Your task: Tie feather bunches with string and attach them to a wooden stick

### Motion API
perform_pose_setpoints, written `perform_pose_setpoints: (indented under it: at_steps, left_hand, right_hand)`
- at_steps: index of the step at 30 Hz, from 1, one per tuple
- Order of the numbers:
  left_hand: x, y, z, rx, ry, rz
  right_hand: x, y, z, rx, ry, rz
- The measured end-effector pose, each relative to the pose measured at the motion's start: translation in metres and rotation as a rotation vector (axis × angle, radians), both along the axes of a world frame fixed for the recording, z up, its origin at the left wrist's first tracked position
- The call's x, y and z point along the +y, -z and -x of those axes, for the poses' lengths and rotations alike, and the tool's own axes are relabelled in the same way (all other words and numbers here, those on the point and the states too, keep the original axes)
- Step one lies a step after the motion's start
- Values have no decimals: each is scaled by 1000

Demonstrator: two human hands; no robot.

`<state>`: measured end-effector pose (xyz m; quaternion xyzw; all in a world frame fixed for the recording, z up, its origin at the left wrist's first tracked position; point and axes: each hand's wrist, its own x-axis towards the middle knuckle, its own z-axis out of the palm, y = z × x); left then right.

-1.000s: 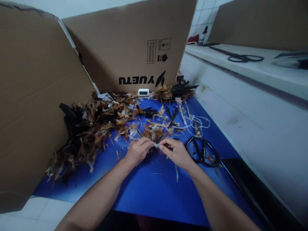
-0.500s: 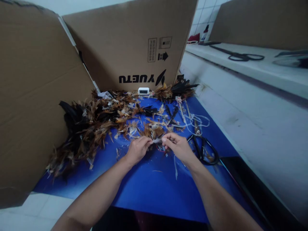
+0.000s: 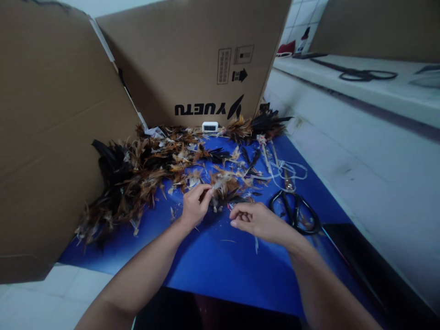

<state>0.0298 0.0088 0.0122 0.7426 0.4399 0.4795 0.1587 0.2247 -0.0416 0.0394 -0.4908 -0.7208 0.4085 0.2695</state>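
Head view: blue tabletop [image 3: 233, 270], two bare hands. Item, pale tuft [image 3: 217, 184]: mid-tabletop, at the fingertips of the left hand [image 3: 195, 206], the nearer of the two; its long axis appears to run away from them, up and rightward, the far end merging with brown feathers [image 3: 229, 184] behind. Left grip: narrow, thumb and forefinger pinched on the tuft's near end. Right hand [image 3: 254, 220]: apart from the tuft, rightward and nearer the wearer; fingers curled, small gap between thumb and forefinger, nothing visible in it. Containers: one dark bottle [image 3: 302, 41], standing on the shelf [image 3: 343, 64], contents not discernible. Enclosure: two cardboard panels, left panel [image 3: 62, 137] and back panel [image 3: 165, 59], the latter printed, lettering inverted. Along their feet: feather heap [image 3: 137, 178], left; white clock [image 3: 210, 127], against the back panel. Right of the right hand: scissors [image 3: 296, 211], black-handled, handles toward the wearer, with string [image 3: 281, 164] looped over the blade end.
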Motion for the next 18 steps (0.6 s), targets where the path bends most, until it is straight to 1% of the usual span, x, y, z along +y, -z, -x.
perform_pose_setpoints:
  at_steps: [2, 9, 11, 14, 16, 18]
  left_hand:
    - [1, -2, 1, -32, -43, -7]
    - [7, -6, 10, -133, -192, -28]
    - [8, -7, 13, -167, -230, -22]
    - [10, -11, 20, -230, -278, -27]
    - [11, -15, 25, -269, -305, -43]
    - [12, -19, 31, -300, -332, -66]
  right_hand:
    - [-2, -1, 2, -51, -34, -21]
    - [0, 4, 6, -115, -21, -100]
    - [1, 7, 8, -131, -22, -163]
    - [0, 13, 17, -159, 8, -306]
    - [-2, 16, 27, -170, 29, -399]
    - [-7, 18, 43, -199, 10, -476]
